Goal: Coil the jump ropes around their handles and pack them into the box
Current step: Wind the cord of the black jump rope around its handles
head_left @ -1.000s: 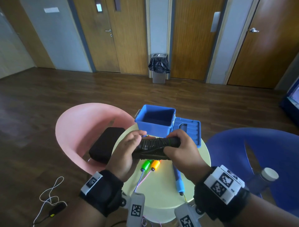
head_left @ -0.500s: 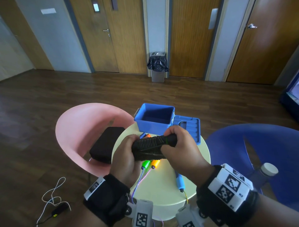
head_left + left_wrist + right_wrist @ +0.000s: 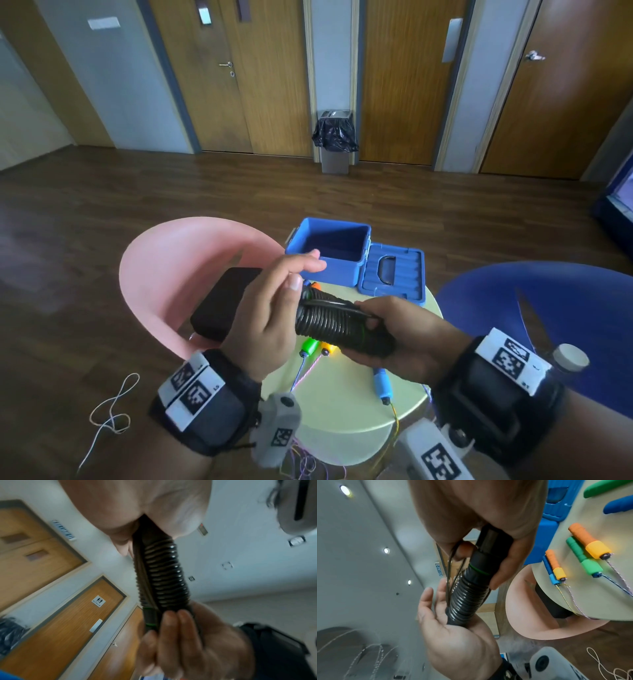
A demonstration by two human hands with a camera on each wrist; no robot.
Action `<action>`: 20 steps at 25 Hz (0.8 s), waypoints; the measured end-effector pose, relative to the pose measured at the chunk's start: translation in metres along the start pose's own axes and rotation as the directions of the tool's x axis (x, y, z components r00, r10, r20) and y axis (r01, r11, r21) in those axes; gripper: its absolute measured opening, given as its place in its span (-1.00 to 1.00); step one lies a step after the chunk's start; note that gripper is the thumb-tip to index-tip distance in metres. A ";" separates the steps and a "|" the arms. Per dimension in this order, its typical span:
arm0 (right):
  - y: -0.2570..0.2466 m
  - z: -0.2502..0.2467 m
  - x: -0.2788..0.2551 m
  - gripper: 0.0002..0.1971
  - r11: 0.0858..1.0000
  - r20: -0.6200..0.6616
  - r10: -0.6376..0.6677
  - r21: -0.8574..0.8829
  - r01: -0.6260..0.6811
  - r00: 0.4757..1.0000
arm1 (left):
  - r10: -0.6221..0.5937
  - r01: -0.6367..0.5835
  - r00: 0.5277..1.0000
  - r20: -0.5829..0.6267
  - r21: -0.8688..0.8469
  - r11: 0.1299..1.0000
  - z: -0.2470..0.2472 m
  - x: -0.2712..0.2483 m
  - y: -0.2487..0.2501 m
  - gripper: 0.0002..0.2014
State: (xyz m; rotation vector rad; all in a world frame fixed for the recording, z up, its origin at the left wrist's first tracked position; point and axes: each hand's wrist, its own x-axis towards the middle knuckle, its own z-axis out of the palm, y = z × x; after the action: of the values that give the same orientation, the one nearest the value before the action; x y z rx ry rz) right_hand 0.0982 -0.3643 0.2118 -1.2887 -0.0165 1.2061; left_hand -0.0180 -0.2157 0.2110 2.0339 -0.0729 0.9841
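Left hand (image 3: 265, 317) flat and relaxed, fingers straight, palm cupping the left end of the black coiled jump rope (image 3: 337, 323). Right hand (image 3: 399, 337) wrapped round the bundle's right end, thumb pinning a loose strand. Held above the round table (image 3: 346, 407), near the open blue box (image 3: 330, 250). Below, on the table: green handle (image 3: 308, 348), orange handle (image 3: 327, 350), blue handle (image 3: 382, 383).

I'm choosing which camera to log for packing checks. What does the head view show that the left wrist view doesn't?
Only the head view shows the open blue box, its lid, the round table and the coloured handles on it. Only the left wrist view shows a restroom sign. Both show the black coiled rope, the right hand gripping one end, the left hand at the other.
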 end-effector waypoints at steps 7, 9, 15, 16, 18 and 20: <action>-0.010 -0.006 0.001 -0.82 0.910 -0.250 -0.409 -0.187 0.371 0.878 | -0.535 0.534 0.845 0.009 0.013 0.845 0.013 0.001 -0.024 -0.47; -0.010 -0.009 0.001 -0.78 0.888 -0.271 -0.448 -0.248 0.388 0.852 | -0.565 0.564 0.825 -0.025 0.120 0.817 0.014 0.000 -0.028 -0.39; -0.005 -0.012 -0.003 -0.77 0.767 -0.236 -0.523 -0.549 0.332 0.819 | -0.557 0.561 0.827 -0.077 0.159 0.812 0.024 -0.006 -0.032 -0.56; -0.005 -0.012 -0.002 -0.76 0.778 -0.243 -0.521 -0.529 0.338 0.818 | -0.554 0.560 0.828 -0.084 0.116 0.820 0.025 -0.006 -0.035 -0.58; -0.004 -0.013 -0.001 -0.75 0.791 -0.246 -0.517 -0.502 0.349 0.820 | -0.547 0.554 0.832 -0.092 0.088 0.828 0.029 -0.009 -0.041 -0.59; -0.003 -0.014 -0.002 -0.76 0.749 -0.213 -0.548 -0.556 0.361 0.809 | -0.582 0.590 0.807 -0.100 0.096 0.801 0.034 -0.009 -0.045 -0.53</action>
State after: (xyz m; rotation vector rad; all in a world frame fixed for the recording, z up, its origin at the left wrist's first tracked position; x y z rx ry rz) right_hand 0.1083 -0.3753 0.2101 -1.8147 -0.3816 0.5163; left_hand 0.0137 -0.2140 0.1637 1.9395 0.6396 0.6596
